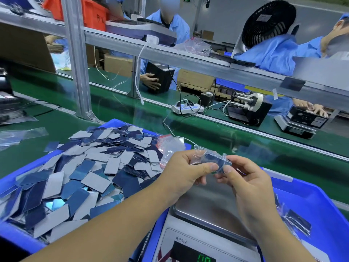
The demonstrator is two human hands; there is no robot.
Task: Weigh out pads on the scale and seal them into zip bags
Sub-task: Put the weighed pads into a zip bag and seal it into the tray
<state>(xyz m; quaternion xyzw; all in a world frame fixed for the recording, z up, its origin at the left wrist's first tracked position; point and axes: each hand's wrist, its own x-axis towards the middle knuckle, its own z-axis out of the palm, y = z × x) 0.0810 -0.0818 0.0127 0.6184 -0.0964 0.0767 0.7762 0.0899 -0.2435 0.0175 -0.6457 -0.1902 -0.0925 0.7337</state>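
Observation:
Both hands hold one clear zip bag [211, 157] with dark blue pads inside, above the steel pan of the scale [207, 207]. My left hand [185, 173] pinches the bag's left part between thumb and fingers. My right hand [243, 178] pinches its right end. The scale's green display [204, 259] is partly cut off at the bottom edge. A large blue tray [11, 235] on the left is heaped with loose grey and blue pads [94, 171]. Empty zip bags [170, 144] with red strips lie at the pile's far right edge.
A second blue tray [324, 208] on the right holds filled bags [296, 220]. Beyond lies a green conveyor belt [207, 133] with a power strip [187, 108], a tape dispenser [249, 103] and another scale [300, 121]. Other people in blue coats work across the belt.

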